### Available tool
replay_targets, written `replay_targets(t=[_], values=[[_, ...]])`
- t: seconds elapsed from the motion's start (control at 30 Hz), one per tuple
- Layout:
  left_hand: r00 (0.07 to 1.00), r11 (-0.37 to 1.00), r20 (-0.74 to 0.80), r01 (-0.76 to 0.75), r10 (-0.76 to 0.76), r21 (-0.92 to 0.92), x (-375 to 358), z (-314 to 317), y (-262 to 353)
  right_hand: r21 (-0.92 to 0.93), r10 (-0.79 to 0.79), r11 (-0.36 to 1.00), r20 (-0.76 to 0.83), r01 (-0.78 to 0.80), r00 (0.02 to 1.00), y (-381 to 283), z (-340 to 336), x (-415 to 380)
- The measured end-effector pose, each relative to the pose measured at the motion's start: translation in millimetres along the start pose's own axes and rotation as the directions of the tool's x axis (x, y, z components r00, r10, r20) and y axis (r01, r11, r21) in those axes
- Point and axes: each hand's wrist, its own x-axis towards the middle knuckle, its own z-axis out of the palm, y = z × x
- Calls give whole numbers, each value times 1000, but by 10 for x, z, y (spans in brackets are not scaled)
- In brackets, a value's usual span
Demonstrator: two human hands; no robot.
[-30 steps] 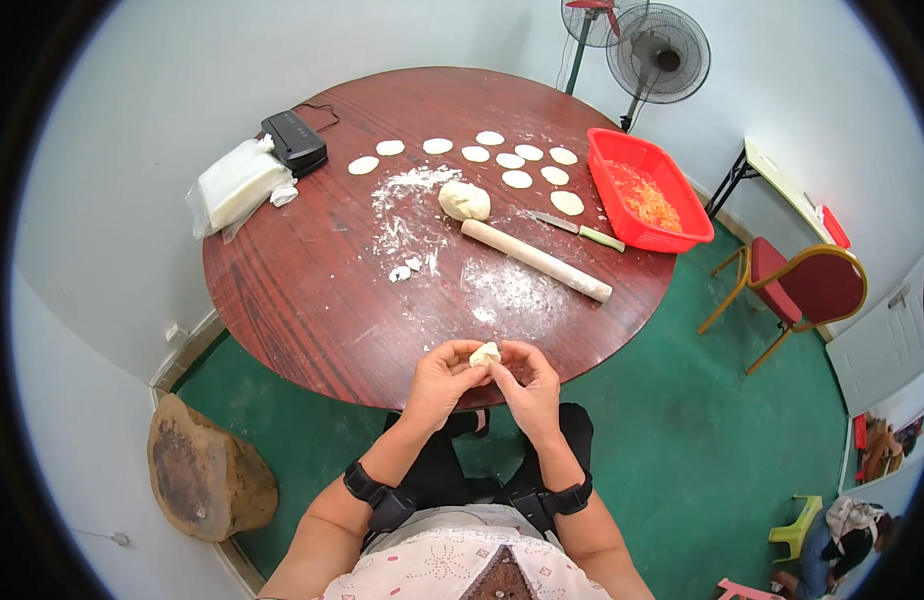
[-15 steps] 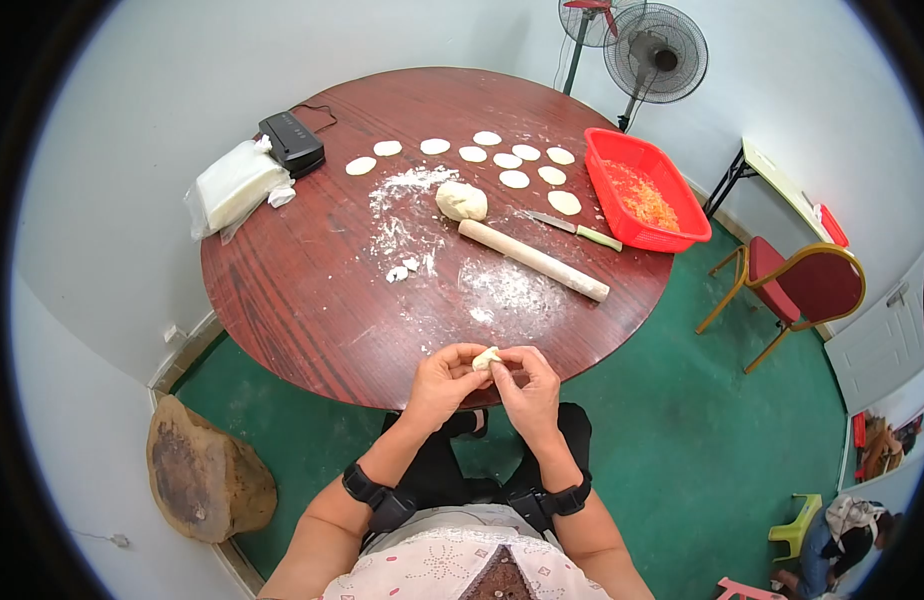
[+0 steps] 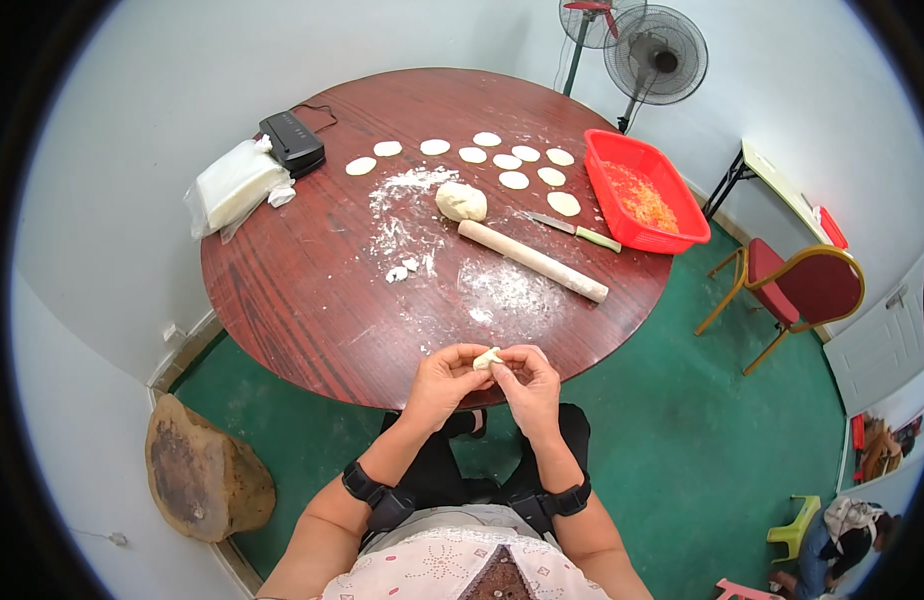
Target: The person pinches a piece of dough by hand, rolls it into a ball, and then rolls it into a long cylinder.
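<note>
Between my fingertips, just over the near edge of the round table [image 3: 312,330], is a small pale piece of dough [image 3: 487,358]. My left hand [image 3: 444,382] pinches it from one side and my right hand [image 3: 528,386] from the other; both are closed on it. Beyond them a wooden rolling pin [image 3: 534,261] lies aslant on floured wood. A large dough lump [image 3: 462,201] sits at its far left end. The knife [image 3: 580,231] with a pale green handle lies behind the pin. Several flat round dough wrappers [image 3: 514,179] are spread toward the back.
At the table's right edge stands a red basket [image 3: 672,235] with orange shreds inside. A black appliance [image 3: 293,145] and a white plastic-wrapped bundle [image 3: 237,190] are at the left. Small dough bits [image 3: 402,270] lie left of centre. A person [image 3: 842,540] is at the lower right.
</note>
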Motion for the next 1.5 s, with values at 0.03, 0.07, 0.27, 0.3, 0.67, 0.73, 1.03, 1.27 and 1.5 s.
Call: replay_targets(t=[0.03, 0.07, 0.27, 0.3, 0.67, 0.73, 1.03, 1.27, 1.5], values=[[1000, 1000, 3, -3, 3, 2, -2, 5, 0, -7, -12, 1000, -4, 12, 1000, 18, -2, 2], [1000, 1000, 9, -12, 11, 13, 2, 6, -3, -16, -14, 1000, -3, 14, 1000, 22, -3, 3], [999, 998, -17, -43, 44, 51, -2, -20, -27, 38, 12, 999, 40, -14, 999, 33, -33, 15], [998, 997, -38, -51, 53, 65, -2, -22, -33, 40, 20, 999, 34, -21, 999, 17, -36, 19], [998, 994, 53, 32, -38, 104, -41, -112, 88, 137, 160, 972, 209, -191, 965, -36, -210, 81], [995, 996, 84, 37, -43, 79, -47, -109, 107, 157, 184, 961, 244, -226, 952, -87, -187, 67], [997, 997, 24, 76, -76, -3, -40, -75, 32, 182, 223, 948, 214, -263, 951, -28, -160, 37], [997, 997, 58, 45, -41, -62, 14, -148, -40, 230, 238, 930, 214, -286, 947, -40, -139, 0], [996, 999, 77, 39, -39, 1, -4, -118, -22, 218, 240, 934, 203, -283, 949, -31, -135, -3]])
